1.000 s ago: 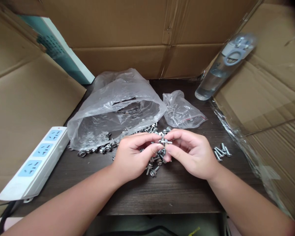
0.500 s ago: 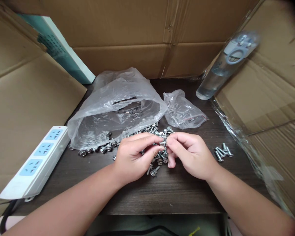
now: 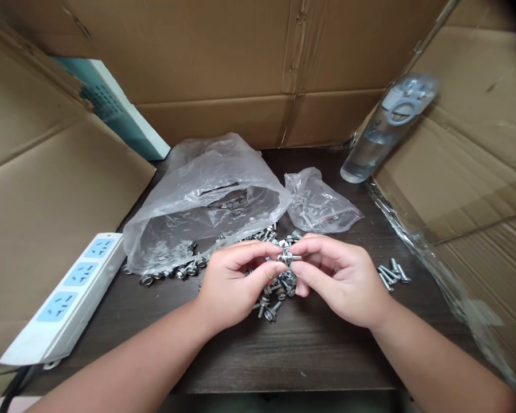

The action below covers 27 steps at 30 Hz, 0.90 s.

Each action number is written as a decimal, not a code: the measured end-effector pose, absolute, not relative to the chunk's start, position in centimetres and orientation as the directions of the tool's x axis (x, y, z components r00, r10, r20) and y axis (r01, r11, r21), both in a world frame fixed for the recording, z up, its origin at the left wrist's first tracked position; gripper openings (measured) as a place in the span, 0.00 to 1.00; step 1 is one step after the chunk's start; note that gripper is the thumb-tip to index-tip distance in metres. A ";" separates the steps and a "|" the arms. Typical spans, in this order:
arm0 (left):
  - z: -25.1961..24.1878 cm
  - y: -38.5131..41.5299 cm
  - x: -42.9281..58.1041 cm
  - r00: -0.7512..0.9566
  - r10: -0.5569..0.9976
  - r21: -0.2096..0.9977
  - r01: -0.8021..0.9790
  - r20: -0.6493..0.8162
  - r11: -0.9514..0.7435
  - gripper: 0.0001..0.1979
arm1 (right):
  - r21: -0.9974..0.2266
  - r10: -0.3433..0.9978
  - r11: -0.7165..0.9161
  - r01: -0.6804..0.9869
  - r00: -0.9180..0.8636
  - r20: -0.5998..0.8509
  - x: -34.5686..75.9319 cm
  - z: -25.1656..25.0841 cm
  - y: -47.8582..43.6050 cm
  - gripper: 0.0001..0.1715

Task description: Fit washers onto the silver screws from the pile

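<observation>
A silver bolt with a flange or washer around it lies sideways between my two hands, above a pile of metal bolts. My left hand is closed, its thumb and index finger pinching the bolt's left end. From the other side, my right hand has its thumb and index fingertips at the flange, with the shank pointing to the right between them. Below and behind the fingers, the pile of bolts spreads over the dark table; my hands hide part of it.
A large open plastic bag lies behind the pile, a smaller clear bag beside it. Several separate bolts lie at right. A water bottle leans by the cardboard wall. A power strip is at left.
My right fingers have parted a little around the bolt, and its shank now shows between them. The whole view has tilted, so things sit slightly lower.
</observation>
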<state>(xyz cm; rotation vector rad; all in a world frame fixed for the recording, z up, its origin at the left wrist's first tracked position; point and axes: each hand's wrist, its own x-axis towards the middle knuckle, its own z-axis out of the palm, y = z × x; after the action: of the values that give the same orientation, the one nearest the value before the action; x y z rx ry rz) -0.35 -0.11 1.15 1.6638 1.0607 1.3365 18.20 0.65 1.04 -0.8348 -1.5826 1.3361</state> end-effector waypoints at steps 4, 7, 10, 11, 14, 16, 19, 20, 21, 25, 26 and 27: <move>1.1 0.0 -0.5 0.151 0.854 0.810 0.270 0.498 -0.520 0.05 | -0.985 0.906 0.167 -0.039 -0.389 0.169 18.0 1.1 0.6 0.03; 1.0 0.1 -0.6 0.217 0.759 0.694 0.308 0.614 -0.650 0.06 | -0.993 0.901 0.114 -0.026 -0.418 0.114 18.2 1.3 0.8 0.04; 1.0 0.3 -0.7 0.295 0.664 0.591 0.305 0.687 -0.747 0.07 | -1.000 0.863 0.004 -0.021 -0.505 0.015 18.4 1.4 1.0 0.09; 1.0 0.3 -0.7 0.314 0.642 0.565 0.306 0.700 -0.766 0.08 | -0.998 0.843 -0.049 -0.035 -0.538 -0.022 18.5 1.4 1.1 0.12; 1.0 0.4 -0.8 0.336 0.622 0.539 0.315 0.707 -0.782 0.08 | -0.982 0.810 -0.175 -0.072 -0.577 -0.102 18.5 1.1 1.3 0.21; 0.9 0.4 -0.8 0.325 0.644 0.559 0.323 0.693 -0.764 0.08 | -0.985 0.833 -0.166 -0.051 -0.542 -0.113 18.5 1.0 1.3 0.24; 0.9 0.3 -0.7 0.272 0.697 0.608 0.346 0.664 -0.715 0.06 | -0.999 0.882 -0.041 -0.016 -0.471 -0.028 18.6 1.3 1.2 0.18; 0.9 0.3 -0.7 0.250 0.716 0.627 0.354 0.652 -0.694 0.06 | -1.000 0.890 0.005 -0.021 -0.455 0.014 18.6 1.4 1.1 0.14; 0.9 0.2 -0.7 0.228 0.737 0.648 0.360 0.636 -0.671 0.05 | -0.999 0.895 0.044 -0.028 -0.443 0.052 18.6 1.5 1.1 0.11; 1.0 0.2 -0.7 0.182 0.814 0.744 0.335 0.551 -0.578 0.05 | -0.990 0.899 0.130 -0.055 -0.414 0.141 18.4 1.6 0.8 0.07; 1.0 0.1 -0.6 0.177 0.824 0.759 0.324 0.538 -0.565 0.05 | -0.988 0.901 0.141 -0.055 -0.406 0.151 18.3 1.5 0.7 0.07; 1.0 0.1 -0.6 0.175 0.828 0.767 0.315 0.533 -0.560 0.05 | -0.987 0.903 0.149 -0.053 -0.399 0.158 18.2 1.4 0.7 0.06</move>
<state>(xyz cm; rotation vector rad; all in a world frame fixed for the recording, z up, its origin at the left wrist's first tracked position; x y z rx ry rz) -0.63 0.15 1.04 1.9662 1.0737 1.3767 18.22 0.69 1.44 -0.8492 -1.5580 1.3888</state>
